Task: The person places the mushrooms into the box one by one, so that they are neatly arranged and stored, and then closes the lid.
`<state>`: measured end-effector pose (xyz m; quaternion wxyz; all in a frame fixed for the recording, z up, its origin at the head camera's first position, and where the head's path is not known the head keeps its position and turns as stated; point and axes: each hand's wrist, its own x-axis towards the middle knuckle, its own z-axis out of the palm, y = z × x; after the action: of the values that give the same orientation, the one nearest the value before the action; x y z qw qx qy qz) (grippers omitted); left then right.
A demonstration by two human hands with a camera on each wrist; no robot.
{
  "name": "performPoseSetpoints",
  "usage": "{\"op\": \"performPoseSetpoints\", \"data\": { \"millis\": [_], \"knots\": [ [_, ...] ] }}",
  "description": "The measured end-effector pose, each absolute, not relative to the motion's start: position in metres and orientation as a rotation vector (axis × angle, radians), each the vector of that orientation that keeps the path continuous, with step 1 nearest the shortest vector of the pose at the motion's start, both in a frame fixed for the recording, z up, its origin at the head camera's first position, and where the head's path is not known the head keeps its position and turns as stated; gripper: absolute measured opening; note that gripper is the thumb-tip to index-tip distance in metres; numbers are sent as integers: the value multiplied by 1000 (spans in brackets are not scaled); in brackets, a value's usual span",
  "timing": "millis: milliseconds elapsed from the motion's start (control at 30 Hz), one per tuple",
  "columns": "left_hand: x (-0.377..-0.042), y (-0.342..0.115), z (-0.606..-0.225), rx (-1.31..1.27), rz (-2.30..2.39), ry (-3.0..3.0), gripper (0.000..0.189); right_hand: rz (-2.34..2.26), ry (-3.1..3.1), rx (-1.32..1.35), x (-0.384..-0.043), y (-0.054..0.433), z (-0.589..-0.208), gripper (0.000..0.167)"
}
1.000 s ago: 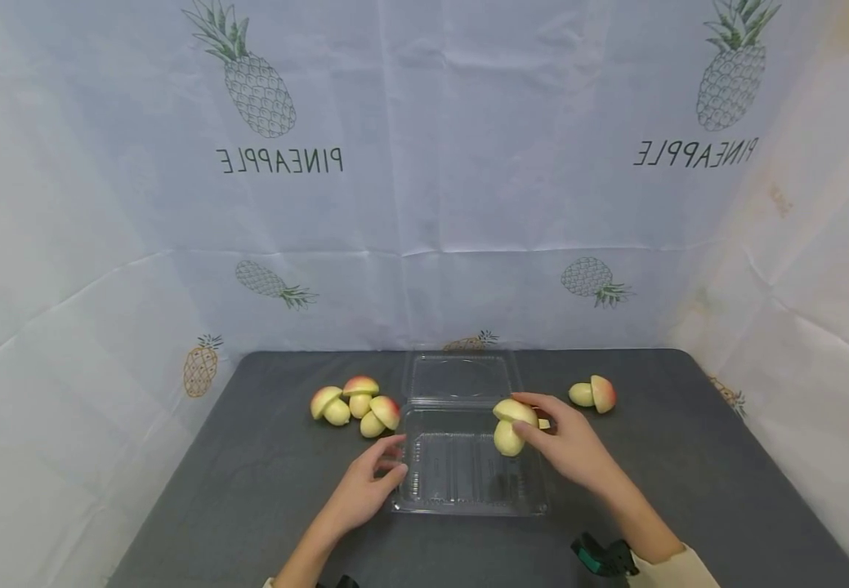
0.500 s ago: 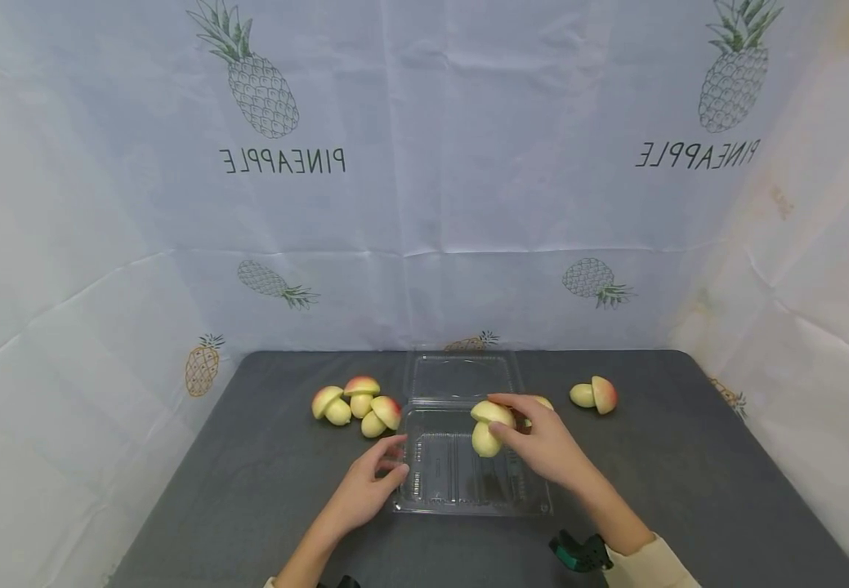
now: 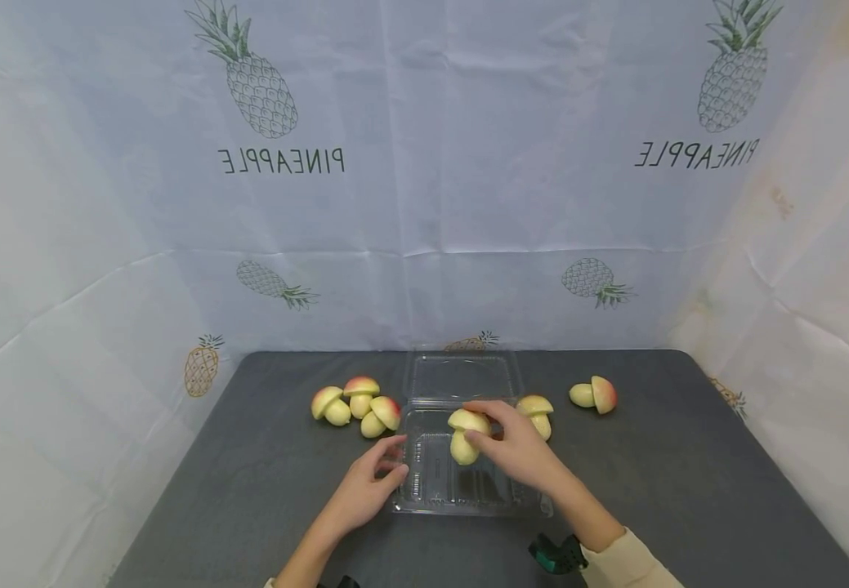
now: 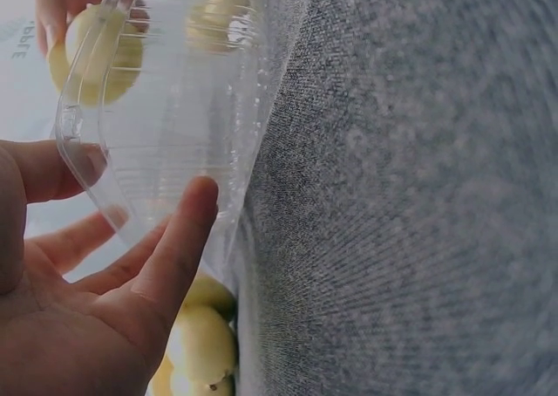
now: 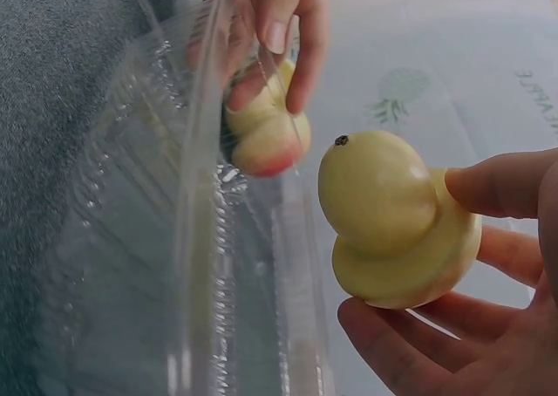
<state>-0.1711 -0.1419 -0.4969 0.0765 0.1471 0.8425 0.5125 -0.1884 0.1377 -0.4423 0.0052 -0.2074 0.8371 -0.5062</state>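
Currently the grip of the right hand (image 3: 516, 447) holds a pale mushroom (image 3: 463, 446) by its cap above the clear box (image 3: 431, 487), whose lid (image 3: 461, 377) lies near the middle of the far edge of the bench (image 3: 247, 490). The left hand (image 3: 364, 483) has a wide grip, fingers (image 4: 177, 243) at the box's left wall. Best, probably, to steady the box there, lower the mushroom gently inside the rim, and release once it rests.

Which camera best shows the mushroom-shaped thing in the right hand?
The right wrist view: the mushroom-shaped thing appears largest there and mostly uncovered. The head view shows it small, partly covered by the right hand; the left wrist view, partly through the clear container.
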Motion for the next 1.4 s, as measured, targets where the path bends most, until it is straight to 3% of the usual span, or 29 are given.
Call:
{"op": "performPoseSetpoints", "data": {
  "millis": [1400],
  "knots": [
    [-172,-144,-497,483,1608,2453,48,-1438,2658,-596,-220,89,-474,43]
  ]
}}
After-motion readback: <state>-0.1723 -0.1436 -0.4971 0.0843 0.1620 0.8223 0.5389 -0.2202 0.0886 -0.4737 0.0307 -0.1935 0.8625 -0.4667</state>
